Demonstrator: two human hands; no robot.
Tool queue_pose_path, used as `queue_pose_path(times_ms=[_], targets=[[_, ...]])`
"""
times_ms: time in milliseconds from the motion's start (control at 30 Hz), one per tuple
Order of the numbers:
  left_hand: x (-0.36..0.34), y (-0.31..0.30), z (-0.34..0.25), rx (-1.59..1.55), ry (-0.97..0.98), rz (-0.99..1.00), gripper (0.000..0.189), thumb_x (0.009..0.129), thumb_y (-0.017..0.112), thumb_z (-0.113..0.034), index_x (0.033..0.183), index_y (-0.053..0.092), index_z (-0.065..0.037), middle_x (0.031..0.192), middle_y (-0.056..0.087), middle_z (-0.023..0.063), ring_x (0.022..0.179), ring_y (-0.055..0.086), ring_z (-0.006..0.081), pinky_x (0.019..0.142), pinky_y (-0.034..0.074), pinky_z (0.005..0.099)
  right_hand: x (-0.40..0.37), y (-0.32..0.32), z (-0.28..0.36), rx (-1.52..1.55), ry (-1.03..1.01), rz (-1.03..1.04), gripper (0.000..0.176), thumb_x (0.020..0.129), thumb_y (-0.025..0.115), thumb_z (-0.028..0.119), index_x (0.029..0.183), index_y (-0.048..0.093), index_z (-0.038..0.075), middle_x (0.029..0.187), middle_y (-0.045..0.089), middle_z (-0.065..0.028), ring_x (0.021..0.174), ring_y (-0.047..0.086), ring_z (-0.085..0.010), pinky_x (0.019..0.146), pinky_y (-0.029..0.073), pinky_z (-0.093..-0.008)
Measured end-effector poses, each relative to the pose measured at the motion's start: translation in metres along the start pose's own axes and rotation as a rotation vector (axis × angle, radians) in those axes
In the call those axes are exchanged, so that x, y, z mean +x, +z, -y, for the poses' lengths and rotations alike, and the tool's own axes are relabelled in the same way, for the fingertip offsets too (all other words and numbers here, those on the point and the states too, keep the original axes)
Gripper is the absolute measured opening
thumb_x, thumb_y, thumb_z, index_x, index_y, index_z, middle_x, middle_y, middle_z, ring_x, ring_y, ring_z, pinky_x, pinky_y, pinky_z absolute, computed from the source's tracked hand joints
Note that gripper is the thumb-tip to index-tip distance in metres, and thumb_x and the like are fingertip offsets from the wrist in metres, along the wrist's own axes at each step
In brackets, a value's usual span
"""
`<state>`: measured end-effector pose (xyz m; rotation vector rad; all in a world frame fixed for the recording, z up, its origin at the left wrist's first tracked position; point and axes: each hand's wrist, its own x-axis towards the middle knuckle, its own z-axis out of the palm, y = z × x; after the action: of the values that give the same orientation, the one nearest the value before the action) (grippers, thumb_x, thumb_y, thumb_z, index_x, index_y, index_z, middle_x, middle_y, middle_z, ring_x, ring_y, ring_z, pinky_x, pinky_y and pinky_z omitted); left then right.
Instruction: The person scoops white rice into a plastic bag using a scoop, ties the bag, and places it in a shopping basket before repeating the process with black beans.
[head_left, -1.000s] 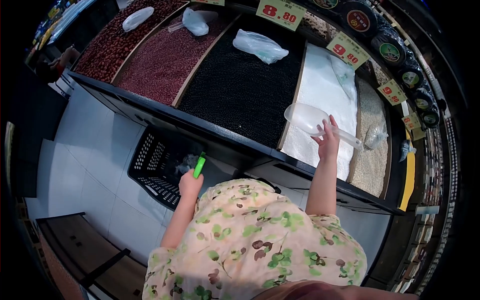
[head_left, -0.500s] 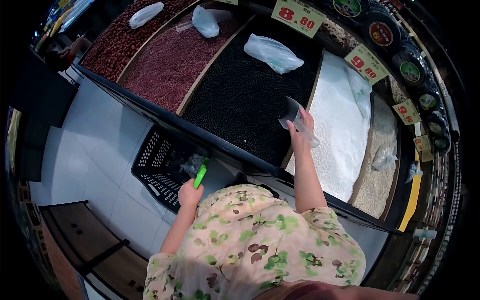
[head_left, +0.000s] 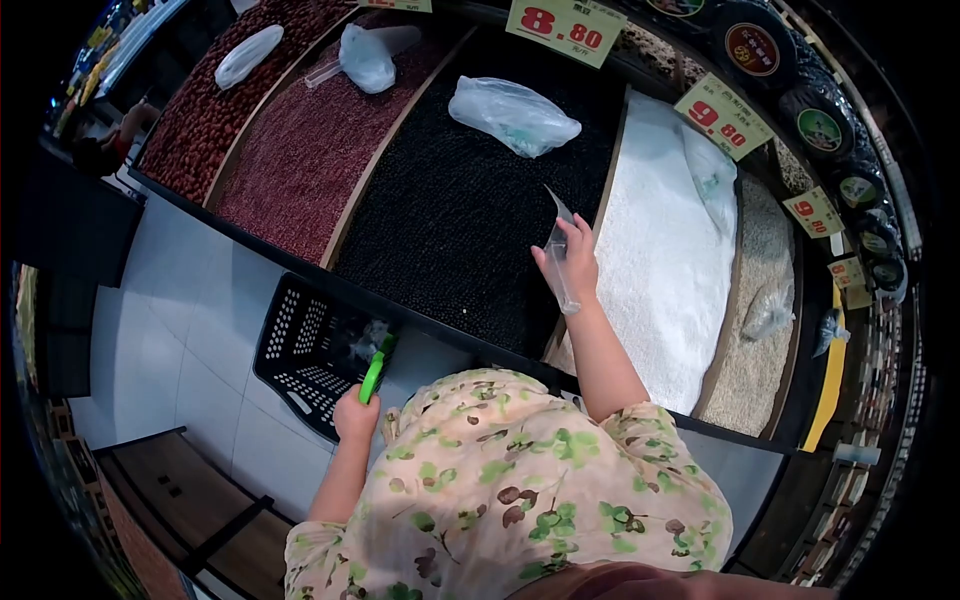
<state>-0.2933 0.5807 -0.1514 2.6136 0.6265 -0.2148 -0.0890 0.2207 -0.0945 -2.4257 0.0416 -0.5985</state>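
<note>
Nearby, a floral garment (head_left: 520,480) is filling the foreground. The left hand (head_left: 355,414) is clenching a bright green handle (head_left: 373,374) at a black perforated basket (head_left: 290,335), which is holding crinkled clear plastic (head_left: 370,338), too blurred to identify. Pale tiled floor (head_left: 215,350) is stretching leftward, giving open room beside the basket, and a dark straight rim (head_left: 440,326) is bounding the bins beyond. Past that rim, the right hand (head_left: 574,258) is grasping a clear plastic scoop (head_left: 562,288), which is tilting nearly edge-on over the right side of the black grains (head_left: 430,240); whether it is carrying anything cannot be told. Thin tan dividers (head_left: 374,176) are separating the black grains from powdery-looking white grains (head_left: 660,280) rightward and small dark-red grains (head_left: 300,160) leftward. Farther back, a wrinkled translucent bag (head_left: 515,115) is lying on the black grains, below a yellow price sign (head_left: 568,32).
</note>
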Motion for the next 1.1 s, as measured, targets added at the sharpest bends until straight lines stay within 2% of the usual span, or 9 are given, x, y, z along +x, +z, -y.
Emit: queue_pose_path(times_ms=[67,267,567,867,900,1000,1033,1100], targets=[[0.004,0.002,0.002,0.002,-0.001,-0.016,0.018,0.071,0.061,-0.025,0.076,0.062,-0.007,0.072,0.063,0.0164,0.069,0.061,0.038,0.062,0.049,0.0471,-0.001,0.002,-0.003,0.01,-0.051,-0.023,0.066,0.066,0.081,0.019,0.121,0.045,0.017,0.133,0.041,-0.0219,0.108,0.055,-0.0391,0.084,0.051,-0.0408],[0.016,0.003,0.018,0.0,0.004,-0.013,0.019,0.072,0.062,-0.026,0.076,0.062,-0.007,0.072,0.063,0.0171,0.07,0.061,0.0386,0.062,0.049,0.0472,-0.003,0.003,-0.006,-0.005,-0.04,-0.014,0.067,0.066,0.081,0.018,0.122,0.044,0.017,0.133,0.041,-0.0219,0.108,0.055,-0.0389,0.085,0.051,-0.0408],[0.037,-0.008,0.032,-0.069,-0.016,0.1,0.024,0.071,0.065,-0.026,0.08,0.061,-0.004,0.072,0.063,0.0204,0.07,0.061,0.0406,0.063,0.049,0.0472,-0.004,0.006,-0.005,-0.025,-0.048,-0.065,0.07,0.062,0.083,0.016,0.121,0.044,0.016,0.135,0.044,-0.0157,0.103,0.06,-0.0343,0.08,0.054,-0.0373],[0.07,-0.016,0.069,-0.143,0.042,0.205,0.026,0.073,0.069,-0.025,0.084,0.061,-0.003,0.072,0.062,0.0213,0.074,0.062,0.0404,0.062,0.048,0.0446,-0.004,0.009,-0.004,-0.039,-0.029,-0.087,0.07,0.062,0.082,0.014,0.122,0.046,0.016,0.134,0.045,-0.0136,0.106,0.059,-0.0328,0.082,0.054,-0.0373],[0.072,-0.018,0.074,-0.252,0.077,0.151,0.027,0.075,0.07,-0.025,0.084,0.06,-0.001,0.069,0.061,0.0208,0.067,0.062,0.0371,0.06,0.047,0.0413,-0.005,0.008,-0.003,-0.045,-0.03,-0.089,0.07,0.062,0.082,0.014,0.122,0.046,0.016,0.134,0.045,-0.0135,0.106,0.059,-0.0326,0.082,0.054,-0.0369],[0.076,-0.04,0.059,-0.304,0.021,0.222,0.03,0.077,0.07,-0.026,0.084,0.06,0.001,0.067,0.059,0.0196,0.061,0.06,0.0312,0.059,0.046,0.0379,-0.006,0.007,-0.001,-0.053,-0.031,-0.094,0.07,0.063,0.082,0.015,0.123,0.047,0.015,0.134,0.045,-0.0132,0.106,0.059,-0.0322,0.082,0.054,-0.0361],[0.083,-0.037,0.071,-0.321,0.029,0.247,0.03,0.077,0.07,-0.026,0.082,0.058,0.002,0.065,0.058,0.0182,0.057,0.057,0.026,0.058,0.045,0.0353,-0.006,0.007,-0.001,-0.049,-0.024,-0.092,0.07,0.063,0.082,0.016,0.123,0.047,0.015,0.134,0.044,-0.0131,0.106,0.059,-0.0321,0.082,0.054,-0.036],[0.094,-0.027,0.095,-0.325,0.074,0.234,0.031,0.077,0.07,-0.027,0.083,0.059,0.001,0.067,0.06,0.0184,0.061,0.059,0.0286,0.06,0.046,0.0364,-0.007,0.008,0.0,-0.042,-0.008,-0.092,0.07,0.063,0.082,0.017,0.124,0.047,0.015,0.134,0.044,-0.0135,0.106,0.058,-0.0328,0.081,0.053,-0.036]])
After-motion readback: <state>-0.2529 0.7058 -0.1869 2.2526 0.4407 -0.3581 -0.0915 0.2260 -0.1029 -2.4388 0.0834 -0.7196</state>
